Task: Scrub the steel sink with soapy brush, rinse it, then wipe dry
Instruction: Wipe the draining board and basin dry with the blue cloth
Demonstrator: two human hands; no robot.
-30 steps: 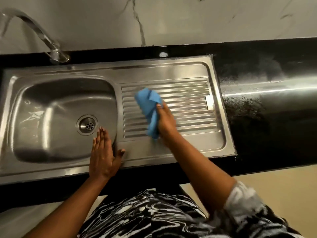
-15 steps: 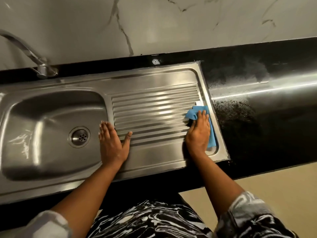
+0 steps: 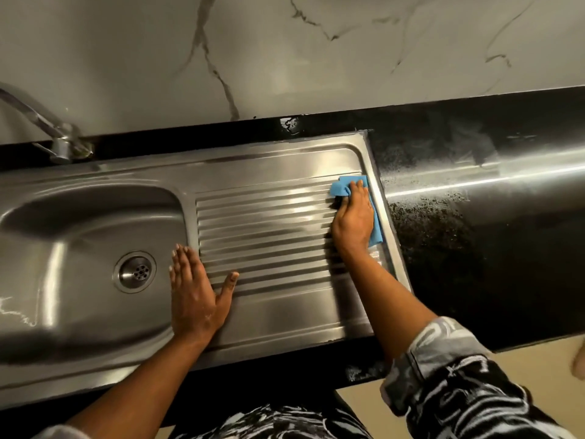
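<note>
Stage: drying | right hand [image 3: 353, 217] flat, presses cloth [image 3: 341, 189] at drainboard [image 3: 269, 236] far right | left hand [image 3: 194, 299] flat, empty | basin [image 3: 63, 264] likely pending

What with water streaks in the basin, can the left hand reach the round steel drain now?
Probably yes: the left hand rests flat and empty on the steel sink beside its basin, and nothing lies between it and the round steel drain.

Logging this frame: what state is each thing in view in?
Tap: no water running.
Basin: empty, drain unplugged.
Blue cloth: crumpled, at the drainboard's far right corner.
Right hand: presses on the blue cloth.
Left hand: open, flat on the drainboard's left edge, beside the basin.
Countertop: speckled near the drainboard.
</note>
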